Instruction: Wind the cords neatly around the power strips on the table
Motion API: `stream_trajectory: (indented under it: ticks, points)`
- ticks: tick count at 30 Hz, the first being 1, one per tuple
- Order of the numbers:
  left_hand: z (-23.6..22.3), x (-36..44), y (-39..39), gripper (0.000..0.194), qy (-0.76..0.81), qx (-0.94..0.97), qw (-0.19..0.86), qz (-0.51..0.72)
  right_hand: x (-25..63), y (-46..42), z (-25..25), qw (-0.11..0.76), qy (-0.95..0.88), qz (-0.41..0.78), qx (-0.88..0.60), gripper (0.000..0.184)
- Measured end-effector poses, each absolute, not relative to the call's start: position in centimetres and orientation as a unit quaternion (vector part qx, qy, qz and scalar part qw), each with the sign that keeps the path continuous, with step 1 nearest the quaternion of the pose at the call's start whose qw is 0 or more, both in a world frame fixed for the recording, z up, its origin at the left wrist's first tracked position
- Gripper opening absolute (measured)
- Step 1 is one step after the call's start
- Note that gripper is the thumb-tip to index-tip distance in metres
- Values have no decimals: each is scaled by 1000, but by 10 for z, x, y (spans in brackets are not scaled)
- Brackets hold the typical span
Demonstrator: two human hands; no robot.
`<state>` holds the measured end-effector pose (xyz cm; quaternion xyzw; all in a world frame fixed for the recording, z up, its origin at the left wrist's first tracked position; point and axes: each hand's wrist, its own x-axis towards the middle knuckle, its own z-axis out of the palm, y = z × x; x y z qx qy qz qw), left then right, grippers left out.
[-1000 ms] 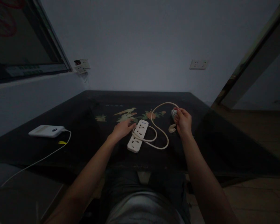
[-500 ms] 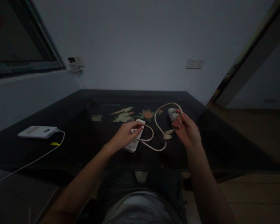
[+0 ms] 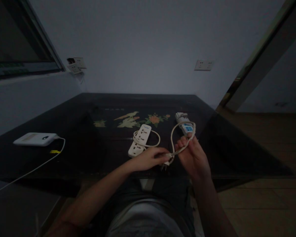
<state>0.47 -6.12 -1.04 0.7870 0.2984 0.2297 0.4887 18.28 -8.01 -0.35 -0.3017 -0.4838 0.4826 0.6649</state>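
Observation:
A white power strip lies at a slant on the dark table, its cord looped around it. My left hand is closed on the cord's plug, whose prongs point down toward the table's front edge. From the plug the pale cord rises in a loop to the right. My right hand pinches that loop between thumb and fingers. Just beyond the right hand lies a second power strip with a blue socket face and a cord bundled round its far end.
On the left of the black table lies a white box-like device with a thin white cable running off the edge. A yellow tag is beside it. Wall sockets are on the wall behind.
My left hand has left the white power strip and moved right and nearer to take the plug. The right hand has come slightly nearer, uncovering the blue-faced power strip.

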Motion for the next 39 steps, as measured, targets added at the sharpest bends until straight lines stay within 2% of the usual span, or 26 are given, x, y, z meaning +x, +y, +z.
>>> stream_trajectory:
  ticks: [3,6,8,10,14,17,21,26,29,33,39]
  points:
    - [-10,-8,-63,27,312,813,435,230,202,-99,-16,617,-542,397,-410,13]
    - [-7,-21,-69,25,334,847,345,225,223,-121,-23,581,-620,134,-510,15]
    - [-5,-25,-75,27,348,864,299,209,230,-131,-23,564,-660,-15,-496,9]
    - [-3,-24,-80,27,359,873,272,185,228,-135,-23,512,-730,-78,-445,11]
    - [-1,-17,-87,27,363,879,257,172,213,-128,-31,356,-848,-47,-391,16]
    - [2,-15,-84,24,365,877,254,183,202,-124,-45,306,-854,-18,-420,20]
    - [7,-26,-65,29,380,870,259,181,195,-123,-61,306,-832,31,-461,23]
    - [0,-55,-30,28,413,881,136,187,192,-116,-69,311,-798,53,-513,18]
    - [-14,-67,-18,32,379,906,117,149,188,-112,-71,301,-791,47,-531,16]
    - [-31,-68,-11,16,391,895,141,162,179,-109,-71,306,-778,31,-548,15]
    - [-32,-58,-20,21,429,853,202,220,163,-95,-68,310,-765,15,-565,17]
